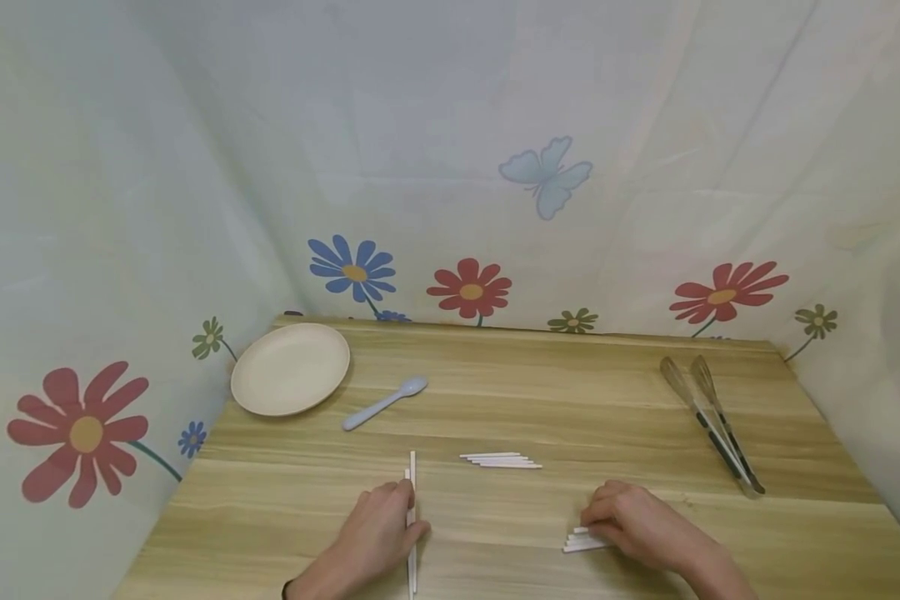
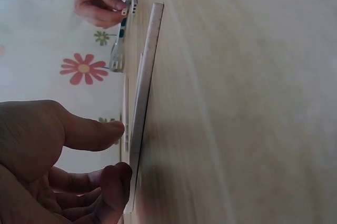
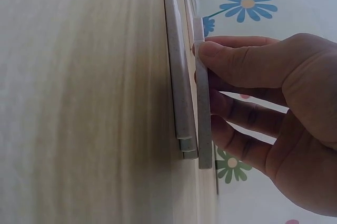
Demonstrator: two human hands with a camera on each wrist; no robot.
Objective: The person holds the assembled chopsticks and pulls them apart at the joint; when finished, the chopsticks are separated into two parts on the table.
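Two long white sticks [image 1: 412, 463] lie side by side, pointing away from me. My left hand [image 1: 377, 527] is over them, thumb and forefinger apart with the fingertips beside a stick [image 2: 146, 60]; whether they touch it is hard to tell. On the right, my right hand [image 1: 633, 523] pinches a white stick [image 3: 204, 103] between thumb and fingers, slightly above the tabletop. Several more white sticks [image 3: 178, 66] lie together just beside it. Between the hands and farther back, another group of white sticks [image 1: 499, 460] lies crosswise in a slanted row.
A cream plate [image 1: 291, 369] sits at the back left of the wooden table [image 1: 532, 383]. Right of the plate is a pale blue spoon [image 1: 385, 403]. Metal tongs [image 1: 712, 425] with dark grips lie at the right. Flower-printed cloth [image 1: 450, 167] surrounds the table.
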